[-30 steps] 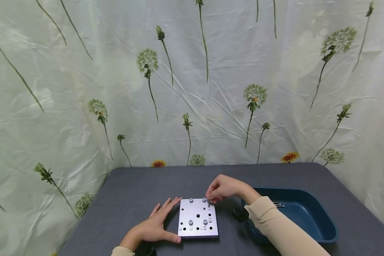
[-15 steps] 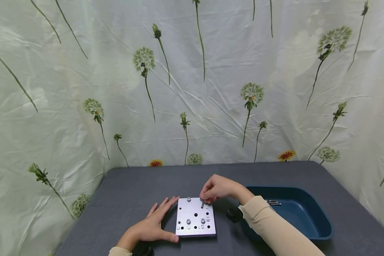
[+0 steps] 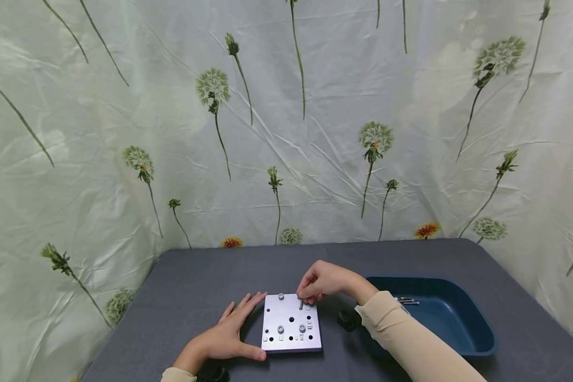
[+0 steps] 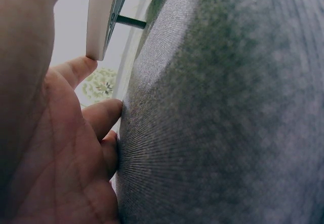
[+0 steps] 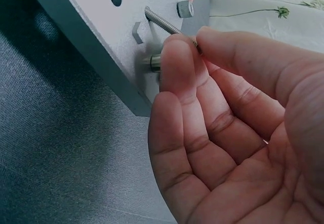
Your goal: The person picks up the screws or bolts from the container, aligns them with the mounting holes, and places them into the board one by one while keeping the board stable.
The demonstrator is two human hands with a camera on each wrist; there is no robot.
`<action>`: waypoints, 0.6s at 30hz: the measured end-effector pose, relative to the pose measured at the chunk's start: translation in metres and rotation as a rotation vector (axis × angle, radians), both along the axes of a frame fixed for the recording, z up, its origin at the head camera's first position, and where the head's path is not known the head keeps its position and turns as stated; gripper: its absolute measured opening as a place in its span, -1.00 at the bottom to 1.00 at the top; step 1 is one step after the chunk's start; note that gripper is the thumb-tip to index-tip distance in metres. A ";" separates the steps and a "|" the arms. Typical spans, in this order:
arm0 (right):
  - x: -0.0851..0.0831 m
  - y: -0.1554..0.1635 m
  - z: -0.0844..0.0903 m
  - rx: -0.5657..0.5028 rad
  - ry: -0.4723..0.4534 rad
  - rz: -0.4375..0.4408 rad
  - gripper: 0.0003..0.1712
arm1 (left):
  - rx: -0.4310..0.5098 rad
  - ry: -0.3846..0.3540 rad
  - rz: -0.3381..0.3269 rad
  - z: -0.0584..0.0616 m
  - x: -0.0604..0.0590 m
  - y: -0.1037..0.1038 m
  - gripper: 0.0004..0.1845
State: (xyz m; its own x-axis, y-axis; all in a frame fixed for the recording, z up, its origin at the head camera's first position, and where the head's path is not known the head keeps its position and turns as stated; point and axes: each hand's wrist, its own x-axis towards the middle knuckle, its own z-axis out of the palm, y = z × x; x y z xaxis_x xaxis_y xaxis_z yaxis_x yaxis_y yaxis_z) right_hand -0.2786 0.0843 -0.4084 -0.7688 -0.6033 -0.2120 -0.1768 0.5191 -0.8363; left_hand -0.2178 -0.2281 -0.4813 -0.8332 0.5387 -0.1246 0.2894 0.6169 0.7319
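Note:
A silver metal plate (image 3: 286, 307) with several holes lies on the grey table. Socket-head screws stand in some holes, one of them a screw (image 3: 280, 329) at the lower left. My left hand (image 3: 230, 336) rests along the plate's left side, fingers spread, index finger and thumb touching its corners. Threaded shanks (image 4: 131, 21) stick out beneath the plate in the left wrist view. Between thumb and fingertips, my right hand (image 3: 326, 279) pinches a thin screw (image 5: 162, 21). It slants, its threaded tip at a small hole near the far right corner. The fingers hide its head.
A dark blue tray (image 3: 458, 323) sits on the right, partly behind my right forearm, with several loose screws (image 3: 407, 301) inside. Behind the table (image 3: 229, 270) hangs a flower-print curtain (image 3: 324, 159).
My right hand has shifted the screw slightly left and nearer, from beside the corner to a small hole in the plate. My left hand stays on the plate, and the head view has shifted a little.

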 end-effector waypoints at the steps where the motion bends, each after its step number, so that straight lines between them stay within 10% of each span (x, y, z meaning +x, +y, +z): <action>1: 0.000 0.000 0.000 0.000 -0.001 0.000 -0.86 | 0.000 0.001 0.000 0.000 0.000 0.000 0.30; 18: -0.001 -0.001 0.003 0.013 -0.039 -0.003 -0.81 | -0.006 0.012 -0.001 -0.001 -0.001 0.001 0.29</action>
